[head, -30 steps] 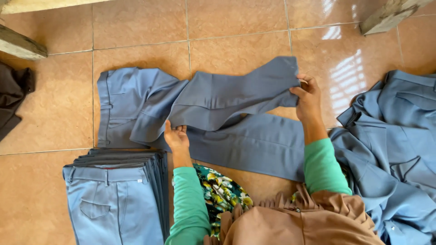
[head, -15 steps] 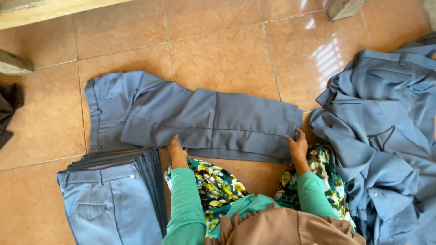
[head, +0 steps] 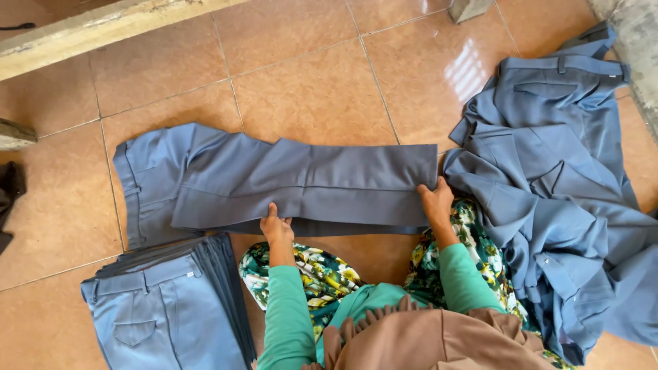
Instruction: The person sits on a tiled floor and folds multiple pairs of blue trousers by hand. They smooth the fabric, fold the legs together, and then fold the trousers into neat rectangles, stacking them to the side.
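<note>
A pair of grey-blue trousers [head: 288,181] lies flat on the tiled floor, legs stretched to the right and one laid over the other. My left hand [head: 276,229] presses on the near edge at mid-leg. My right hand [head: 436,202] grips the leg ends at the near right corner. Both arms wear green sleeves.
A neat stack of folded blue trousers [head: 168,308] sits at my near left. A loose heap of unfolded blue trousers [head: 562,178] covers the floor on the right. A concrete ledge [head: 103,31] runs along the far left. Dark cloth [head: 8,202] lies at the left edge.
One leg has been laid over the other and pulled straight to the right. My right hand came down from the far hem to the near right corner.
</note>
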